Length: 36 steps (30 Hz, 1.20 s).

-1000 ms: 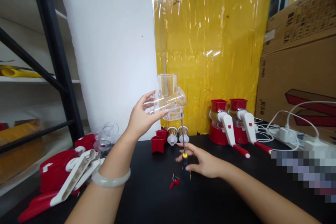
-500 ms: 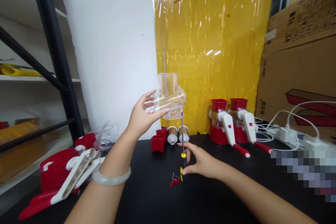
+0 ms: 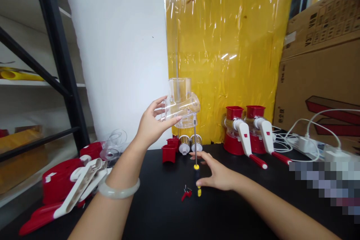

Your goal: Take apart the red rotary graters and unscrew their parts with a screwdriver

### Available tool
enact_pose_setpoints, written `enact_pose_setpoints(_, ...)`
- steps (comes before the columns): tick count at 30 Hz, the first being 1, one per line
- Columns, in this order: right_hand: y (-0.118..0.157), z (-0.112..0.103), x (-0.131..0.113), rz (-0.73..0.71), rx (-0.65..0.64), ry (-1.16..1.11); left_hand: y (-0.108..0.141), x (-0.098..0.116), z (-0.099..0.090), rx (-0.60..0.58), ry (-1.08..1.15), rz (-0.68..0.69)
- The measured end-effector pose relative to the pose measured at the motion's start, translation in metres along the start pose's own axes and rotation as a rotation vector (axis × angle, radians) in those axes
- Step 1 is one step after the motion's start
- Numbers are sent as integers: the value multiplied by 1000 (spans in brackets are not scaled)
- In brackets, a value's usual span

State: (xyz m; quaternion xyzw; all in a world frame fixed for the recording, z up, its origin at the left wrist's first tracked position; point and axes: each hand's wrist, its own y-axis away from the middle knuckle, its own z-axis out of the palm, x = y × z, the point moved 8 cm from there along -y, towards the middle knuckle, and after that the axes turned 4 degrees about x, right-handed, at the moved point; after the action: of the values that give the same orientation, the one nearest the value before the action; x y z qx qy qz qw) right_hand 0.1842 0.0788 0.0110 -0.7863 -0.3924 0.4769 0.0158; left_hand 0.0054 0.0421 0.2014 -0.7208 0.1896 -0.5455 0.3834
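My left hand (image 3: 153,122) grips a clear plastic grater housing (image 3: 181,99) by its left side, holding it above the table with its square chute upward. My right hand (image 3: 215,172) has its thumb against the dark handle of a screwdriver (image 3: 196,174) with yellow accents; the fingers behind it are partly hidden. The screwdriver stands upright, its shaft rising to the underside of the housing at the right, where the tip meets a small post. Below, on the table, lie several small red parts and screws (image 3: 186,194).
Behind my hands stand red hoppers (image 3: 168,153) and two grater drums (image 3: 185,145). Two assembled rotary graters (image 3: 234,131) stand at the right, near white cables (image 3: 306,146) and a cardboard box (image 3: 317,71). Red bases (image 3: 60,180), white crank handles (image 3: 75,189) and clear parts (image 3: 111,153) crowd the left.
The screwdriver handle has turned, and its yellow markings show differently. My right thumb has shifted slightly to the right along with it. The housing and my left hand have stayed nearly still.
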Motion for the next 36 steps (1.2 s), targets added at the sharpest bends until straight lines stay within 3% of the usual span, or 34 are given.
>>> enact_pose_setpoints(3,0,7,0,15,-69,-109,0,-1,-1,9,0,-11)
enact_pose_setpoints(8,-1,-6,-3,-3,107,162,0,0,0,3,1,-6)
enact_pose_setpoints(13,5,7,-7,-35,-75,-29,0,0,0,3,5,-12)
enact_pose_setpoints(19,2,-3,-5,13,73,196,1,1,0,1,-9,-1)
enact_pose_setpoints(26,7,9,-13,-27,-164,-86,2,2,1,-6,-9,6)
enact_pose_setpoints(31,3,2,-6,50,-61,109,3,4,2,-6,-6,11)
enact_pose_setpoints(36,9,4,-10,47,-226,15,2,3,2,-7,-12,13)
